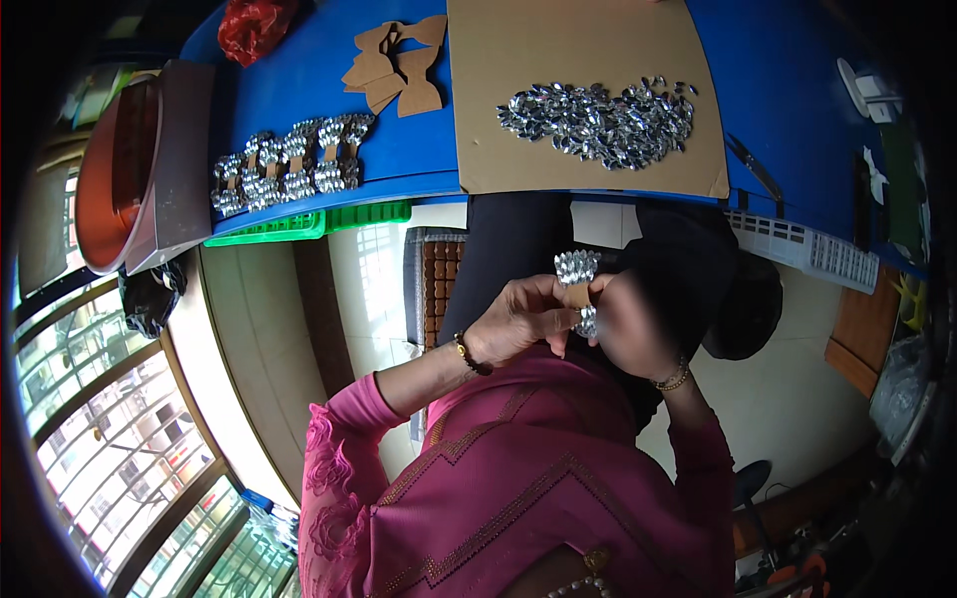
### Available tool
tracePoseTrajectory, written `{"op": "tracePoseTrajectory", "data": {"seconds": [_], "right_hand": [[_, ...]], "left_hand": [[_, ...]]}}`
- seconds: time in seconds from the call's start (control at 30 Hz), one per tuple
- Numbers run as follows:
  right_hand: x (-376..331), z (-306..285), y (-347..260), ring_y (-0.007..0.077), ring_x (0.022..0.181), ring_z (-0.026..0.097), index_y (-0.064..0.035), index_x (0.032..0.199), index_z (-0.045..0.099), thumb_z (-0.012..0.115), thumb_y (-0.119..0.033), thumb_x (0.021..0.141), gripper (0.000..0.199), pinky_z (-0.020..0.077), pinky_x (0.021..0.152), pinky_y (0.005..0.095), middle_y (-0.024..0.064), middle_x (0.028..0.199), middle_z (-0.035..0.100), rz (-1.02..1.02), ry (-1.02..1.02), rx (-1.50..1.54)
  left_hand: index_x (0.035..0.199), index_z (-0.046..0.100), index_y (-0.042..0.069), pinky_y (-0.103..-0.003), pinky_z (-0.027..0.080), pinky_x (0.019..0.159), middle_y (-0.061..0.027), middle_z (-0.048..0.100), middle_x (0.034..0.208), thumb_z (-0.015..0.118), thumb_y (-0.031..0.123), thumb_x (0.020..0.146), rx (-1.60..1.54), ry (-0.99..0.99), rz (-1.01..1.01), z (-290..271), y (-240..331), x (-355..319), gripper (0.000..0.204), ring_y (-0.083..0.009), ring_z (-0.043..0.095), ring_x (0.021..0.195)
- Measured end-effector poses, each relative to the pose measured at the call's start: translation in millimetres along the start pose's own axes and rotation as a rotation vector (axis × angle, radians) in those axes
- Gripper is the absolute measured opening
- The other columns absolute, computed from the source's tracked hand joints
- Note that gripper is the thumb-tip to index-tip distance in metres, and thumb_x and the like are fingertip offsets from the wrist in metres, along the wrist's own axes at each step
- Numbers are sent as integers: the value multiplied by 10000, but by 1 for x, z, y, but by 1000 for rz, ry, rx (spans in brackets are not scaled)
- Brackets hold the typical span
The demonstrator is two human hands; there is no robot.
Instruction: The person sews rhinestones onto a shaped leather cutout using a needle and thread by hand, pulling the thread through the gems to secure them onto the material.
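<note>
Over my lap, my left hand [525, 317] pinches a bow-shaped brown card by its narrow middle. Silvery leaf-shaped gems cover both ends of this gem-covered card [577, 267], and the bare cardboard waist shows between them. My right hand [638, 329] is against the card's right side. A blur covers most of that hand, so its fingers cannot be made out. Beyond, on the table, a heap of loose silvery gems [608, 125] lies on a flat cardboard sheet [588, 40].
Several gem-covered bow cards [289, 162] stand in a row at the left of the blue table [419, 159]. Bare bow cutouts [399, 70] lie behind them, near a red plastic bag [254, 30]. Dark scissors [755, 165] rest right of the sheet. Green [319, 221] and white baskets [797, 249] sit below the table edge.
</note>
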State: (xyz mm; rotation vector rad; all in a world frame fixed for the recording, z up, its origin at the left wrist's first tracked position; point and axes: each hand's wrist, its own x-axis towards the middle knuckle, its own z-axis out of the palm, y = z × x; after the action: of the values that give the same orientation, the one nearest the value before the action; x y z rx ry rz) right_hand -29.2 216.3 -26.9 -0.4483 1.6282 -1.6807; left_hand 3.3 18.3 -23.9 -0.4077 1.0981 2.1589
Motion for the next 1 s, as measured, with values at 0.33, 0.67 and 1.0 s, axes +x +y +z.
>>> {"op": "tracePoseTrajectory", "data": {"seconds": [0.33,0.67,1.0], "right_hand": [[-1,-1,3,227,839,645,17,1269,341,471,93,784,507,494,756,306,159,1006,617,-136,86,-244],[1,1,-2,258,1020,600,44,1298,301,537,40,755,592,446,878,327,199,1100,587,-224,99,-415],[15,3,-23,252,830,608,-44,1127,547,632,5,732,406,481,774,341,113,980,594,-326,330,-665]], "left_hand": [[928,538,-6,-188,455,537,-42,597,762,557,-36,862,181,143,246,20,1,-1,75,-61,556,629],[896,548,-24,-201,440,532,-21,486,845,579,-84,824,213,171,381,15,-11,3,99,-63,539,646],[866,558,-7,-191,430,508,-10,531,747,598,-57,820,100,216,421,5,-18,4,79,-57,532,593]]}}
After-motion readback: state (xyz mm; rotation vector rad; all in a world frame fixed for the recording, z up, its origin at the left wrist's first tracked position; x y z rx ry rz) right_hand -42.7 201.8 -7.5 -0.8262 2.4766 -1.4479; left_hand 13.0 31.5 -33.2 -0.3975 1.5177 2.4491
